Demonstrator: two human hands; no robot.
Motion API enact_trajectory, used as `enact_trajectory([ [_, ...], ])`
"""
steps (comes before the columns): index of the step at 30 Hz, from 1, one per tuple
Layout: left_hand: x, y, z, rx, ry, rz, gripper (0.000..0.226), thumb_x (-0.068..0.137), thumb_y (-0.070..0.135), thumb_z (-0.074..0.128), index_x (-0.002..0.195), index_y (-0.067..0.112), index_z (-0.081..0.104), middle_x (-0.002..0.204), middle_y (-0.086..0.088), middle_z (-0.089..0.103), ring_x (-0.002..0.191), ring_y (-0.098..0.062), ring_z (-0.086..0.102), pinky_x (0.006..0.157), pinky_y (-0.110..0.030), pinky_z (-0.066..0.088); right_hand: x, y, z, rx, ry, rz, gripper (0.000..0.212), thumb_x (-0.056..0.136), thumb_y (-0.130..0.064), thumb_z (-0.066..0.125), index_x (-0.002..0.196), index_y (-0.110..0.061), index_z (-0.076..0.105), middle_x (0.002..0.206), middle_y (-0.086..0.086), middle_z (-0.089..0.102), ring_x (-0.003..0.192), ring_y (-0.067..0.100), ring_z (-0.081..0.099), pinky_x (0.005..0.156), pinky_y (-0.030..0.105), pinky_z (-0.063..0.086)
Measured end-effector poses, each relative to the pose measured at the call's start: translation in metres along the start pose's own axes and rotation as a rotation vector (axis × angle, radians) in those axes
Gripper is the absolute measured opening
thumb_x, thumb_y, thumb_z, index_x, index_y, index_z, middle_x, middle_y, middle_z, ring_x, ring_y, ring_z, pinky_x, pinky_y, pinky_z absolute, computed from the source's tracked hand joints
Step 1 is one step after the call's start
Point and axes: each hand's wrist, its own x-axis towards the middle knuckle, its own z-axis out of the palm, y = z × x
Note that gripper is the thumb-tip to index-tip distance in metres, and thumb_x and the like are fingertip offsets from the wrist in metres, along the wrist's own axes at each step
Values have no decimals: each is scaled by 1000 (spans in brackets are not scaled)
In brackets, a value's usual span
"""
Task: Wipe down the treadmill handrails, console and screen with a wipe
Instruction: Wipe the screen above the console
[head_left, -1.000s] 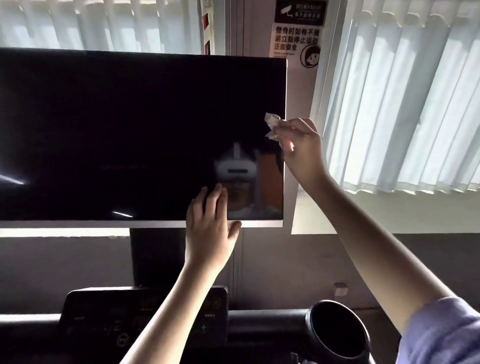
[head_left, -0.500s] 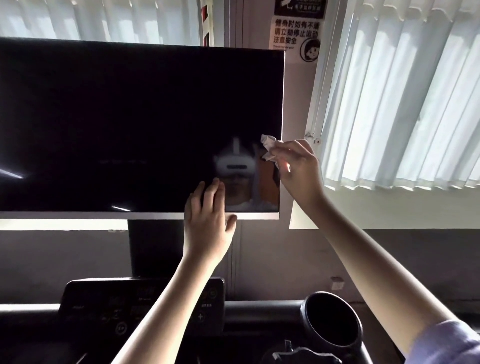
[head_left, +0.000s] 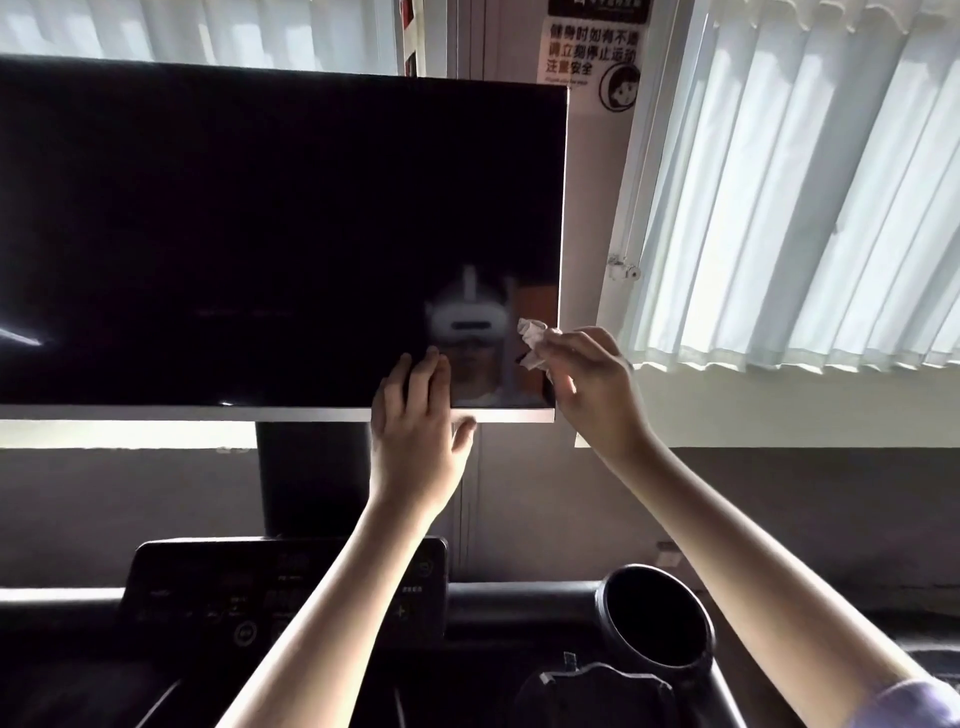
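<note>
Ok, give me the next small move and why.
Probably slide the wipe down to the lower right corner of the screen: the right hand pinches it on the right edge above there, while the left hand steadies the bottom edge.

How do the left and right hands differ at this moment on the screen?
The left hand lies with fingers straight, holding nothing; the right hand pinches a crumpled white wipe. The left hand sits at the bottom edge of the screen; the right hand at its right edge, near the lower corner. Both are raised to it.
</note>
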Motion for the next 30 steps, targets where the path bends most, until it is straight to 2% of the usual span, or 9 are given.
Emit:
enact_trajectory([
  [2,0,1,0,3,-11,-1,68,77,33,71,132,-1,51,135,-15,51,127,-33,36,102,-50,44,-9,-2,-1,7,-28,11,23,83,3,62,90,-13,77,97,-4,70,90,19,59,89,14,44],
  [5,-1,2,-2,7,-26,-9,67,78,36,66,133,-1,51,136,-15,51,128,-33,35,103,-50,42,-19,-3,-3,-7,-61,28,25,79,6,64,89,-14,77,97,-3,70,88,23,61,80,26,51],
  [10,-3,4,-4,3,-46,-6,69,75,33,71,131,-2,52,134,-16,52,127,-33,34,101,-50,42,-26,-9,-6,-33,-71,20,23,83,1,62,90,-15,77,96,-4,70,87,23,62,75,30,53],
  [17,-5,5,-10,-11,-117,-19,75,70,30,80,131,-1,51,135,-15,51,127,-35,40,101,-49,42,-40,-17,-11,-20,-105,-8,19,88,-8,58,92,-14,76,101,-10,68,85,20,61,81,21,49],
  [20,-6,7,-14,-22,-156,-32,75,71,30,80,133,-1,51,136,-15,50,129,-37,43,101,-49,42,-43,-19,-13,-15,-133,17,16,83,-3,67,89,-14,76,98,-8,71,81,22,62,78,24,51],
  [24,-11,8,-17,-70,-195,-60,71,74,27,79,133,-2,50,138,-16,49,130,-37,42,104,-50,41,-52,-20,-19,-43,-216,19,25,74,6,75,87,-15,76,93,-4,71,77,23,62,73,26,50],
  [27,-20,10,-21,-117,-200,-94,67,76,21,79,132,-3,51,138,-16,49,129,-37,44,104,-50,40,-54,-19,-24,-16,-228,85,27,69,8,78,84,-14,77,89,-2,73,73,25,64,72,24,48],
  [30,-34,14,-25,-177,-196,-137,64,78,17,76,134,0,50,139,-14,47,130,-34,42,105,-49,37,-61,-20,-32,25,-214,158,21,72,3,75,81,-15,77,86,-2,74,74,22,66,72,23,49],
])
